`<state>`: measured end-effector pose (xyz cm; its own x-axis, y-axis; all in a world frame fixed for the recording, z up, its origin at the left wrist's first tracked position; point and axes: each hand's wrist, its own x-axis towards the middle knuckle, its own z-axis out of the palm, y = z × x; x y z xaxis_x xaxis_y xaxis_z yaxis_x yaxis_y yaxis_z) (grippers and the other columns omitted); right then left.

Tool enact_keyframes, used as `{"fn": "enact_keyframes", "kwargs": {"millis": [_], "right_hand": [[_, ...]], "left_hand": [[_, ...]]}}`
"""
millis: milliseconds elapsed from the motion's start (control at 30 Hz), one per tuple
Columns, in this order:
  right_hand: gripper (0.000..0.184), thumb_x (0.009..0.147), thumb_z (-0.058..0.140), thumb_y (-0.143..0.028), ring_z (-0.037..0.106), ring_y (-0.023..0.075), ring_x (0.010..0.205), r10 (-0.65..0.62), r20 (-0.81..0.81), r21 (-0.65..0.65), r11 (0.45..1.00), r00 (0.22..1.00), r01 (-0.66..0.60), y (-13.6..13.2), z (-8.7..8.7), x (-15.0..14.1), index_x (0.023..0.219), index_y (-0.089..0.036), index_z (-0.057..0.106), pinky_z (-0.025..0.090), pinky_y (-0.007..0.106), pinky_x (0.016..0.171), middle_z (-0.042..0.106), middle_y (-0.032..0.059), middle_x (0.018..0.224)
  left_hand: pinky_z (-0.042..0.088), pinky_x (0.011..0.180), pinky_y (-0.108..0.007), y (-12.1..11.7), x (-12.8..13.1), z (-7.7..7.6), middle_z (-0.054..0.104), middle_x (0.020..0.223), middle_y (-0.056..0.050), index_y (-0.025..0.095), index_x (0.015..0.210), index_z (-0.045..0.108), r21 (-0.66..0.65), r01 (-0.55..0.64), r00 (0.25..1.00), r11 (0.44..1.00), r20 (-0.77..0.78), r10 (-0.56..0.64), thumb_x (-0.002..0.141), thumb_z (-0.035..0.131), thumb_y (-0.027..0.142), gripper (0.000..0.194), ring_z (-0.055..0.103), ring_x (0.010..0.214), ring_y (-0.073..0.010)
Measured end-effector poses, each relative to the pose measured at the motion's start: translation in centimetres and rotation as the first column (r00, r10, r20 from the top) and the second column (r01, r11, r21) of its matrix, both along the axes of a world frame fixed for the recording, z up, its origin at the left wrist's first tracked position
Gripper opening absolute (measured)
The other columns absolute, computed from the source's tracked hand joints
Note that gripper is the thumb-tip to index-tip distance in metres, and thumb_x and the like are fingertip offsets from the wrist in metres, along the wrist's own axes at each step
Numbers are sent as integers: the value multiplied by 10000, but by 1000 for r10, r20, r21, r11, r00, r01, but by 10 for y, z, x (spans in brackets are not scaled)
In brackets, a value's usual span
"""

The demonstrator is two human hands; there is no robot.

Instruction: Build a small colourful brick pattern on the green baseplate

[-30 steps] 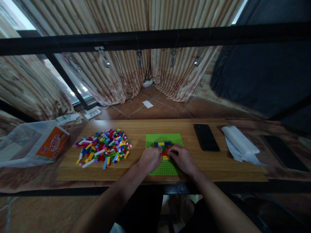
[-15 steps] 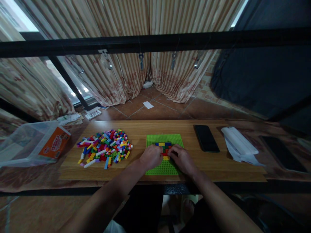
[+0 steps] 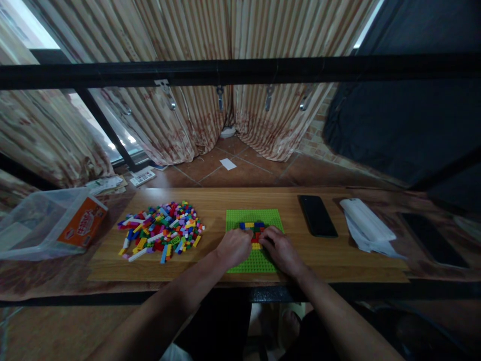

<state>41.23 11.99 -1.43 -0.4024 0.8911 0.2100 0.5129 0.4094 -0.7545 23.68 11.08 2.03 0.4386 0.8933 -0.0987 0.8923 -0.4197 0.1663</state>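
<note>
A green studded baseplate [image 3: 256, 264] lies flat on the wooden board, with a small build of toy bricks [image 3: 251, 225] in its middle. Blue and yellow bricks form the build's far edge, red and dark ones lie between my hands, and yellow ones are nearest me. My left hand [image 3: 236, 246] is closed like a fist against the build's left side. On the opposite side, my right hand [image 3: 281, 249] has its fingertips pressed together at the red bricks. Both sets of fingers hide whatever they may grip, along with parts of the build.
Left of the plate is a loose pile of many-coloured bricks [image 3: 161, 230]. A clear plastic box [image 3: 43, 220] with an orange label stands at the far left. To the right lie a black phone [image 3: 317, 215] and a white packet [image 3: 366, 220]. A black bar [image 3: 240, 71] crosses beyond the board [image 3: 210, 198].
Both hands stay at the brick build with only slight finger shifts. The whole view has moved a little; the pile and the plate look unchanged.
</note>
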Motion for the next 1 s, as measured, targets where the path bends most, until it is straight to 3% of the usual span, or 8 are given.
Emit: {"fn": "enact_keyframes", "kwargs": {"millis": [167,300,433,633,1000], "right_hand": [[200,889,501,-319,564,163,775,-25,-85,-57,998,996,20,1,1,1,742,-216,589,434,299,742,583,10,791],[218,846,531,-397,606,178,798,-237,-180,-128,968,955,216,13,-6,-1,816,-212,642,454,307,763,658,29,840],[284,774,585,-470,612,185,710,-366,-125,-189,921,922,340,29,-11,-5,808,-195,650,459,305,678,678,43,784],[291,677,669,-489,571,172,626,-433,106,-103,890,895,443,39,-10,-11,703,-209,592,411,293,602,617,9,663],[220,697,685,-395,570,162,618,-376,217,-118,906,901,407,44,-1,-16,668,-201,586,379,281,574,627,9,653]], "left_hand": [[530,740,-352,-2,0,0,700,839,-123,123,954,599,-4,-19,1000,1000,-5,19,880,413,160,204,686,823,-249],[530,730,-324,-7,-3,-1,701,897,-104,155,978,582,-23,-77,997,997,18,78,906,410,205,193,685,833,-225],[532,718,-310,-12,-4,-1,698,910,-80,170,1016,564,-61,-109,994,992,20,110,918,396,220,201,681,836,-212],[543,700,-338,-12,-1,1,687,925,-98,154,1021,548,-87,-59,998,994,-4,59,928,354,188,218,680,820,-221],[555,729,-323,-3,1,10,687,845,-113,111,998,587,-52,102,990,993,-95,-107,876,408,82,218,691,804,-215]]}}
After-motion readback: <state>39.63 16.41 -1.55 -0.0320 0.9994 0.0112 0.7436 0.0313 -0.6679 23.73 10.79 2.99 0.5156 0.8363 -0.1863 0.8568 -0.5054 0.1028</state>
